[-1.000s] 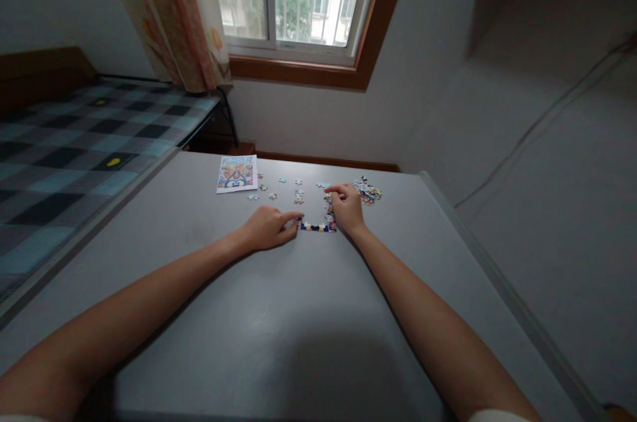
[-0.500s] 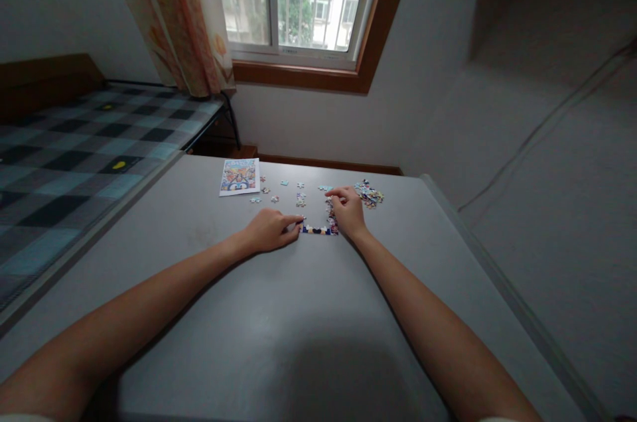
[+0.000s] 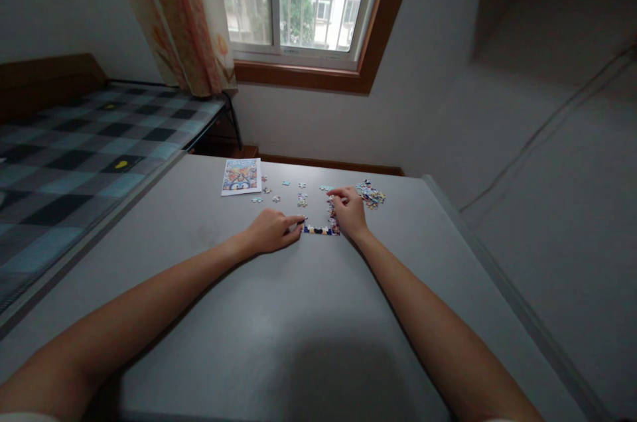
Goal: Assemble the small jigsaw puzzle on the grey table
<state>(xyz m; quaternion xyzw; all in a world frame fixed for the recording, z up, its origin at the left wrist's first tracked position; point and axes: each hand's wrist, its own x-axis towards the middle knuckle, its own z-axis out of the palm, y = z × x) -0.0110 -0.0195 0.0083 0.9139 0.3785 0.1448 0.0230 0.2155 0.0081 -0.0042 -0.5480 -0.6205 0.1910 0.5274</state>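
Observation:
A partly joined jigsaw puzzle lies on the grey table, with a dark blue bottom row (image 3: 318, 231) and a multicoloured right side (image 3: 334, 223). At the row's left end my left hand (image 3: 271, 231) rests low, index finger and thumb closed about a small puzzle piece (image 3: 302, 221). My right hand (image 3: 349, 213) is bent over the upper right side, its fingers pinched at a puzzle piece that they mostly hide. Two joined pieces (image 3: 302, 200) lie above the left end. A light blue strip of pieces (image 3: 326, 188) sits just beyond my right fingertips.
A heap of loose pieces (image 3: 371, 194) lies right of my right hand. Several single pieces (image 3: 277, 199) are scattered near a printed reference picture (image 3: 241, 177) at the back left. A bed with a checked cover (image 3: 164, 118) stands left of the table (image 3: 239, 329).
Both hands keep nearly the same place and pose at the puzzle. The whole view has shifted very slightly; no piece has visibly moved.

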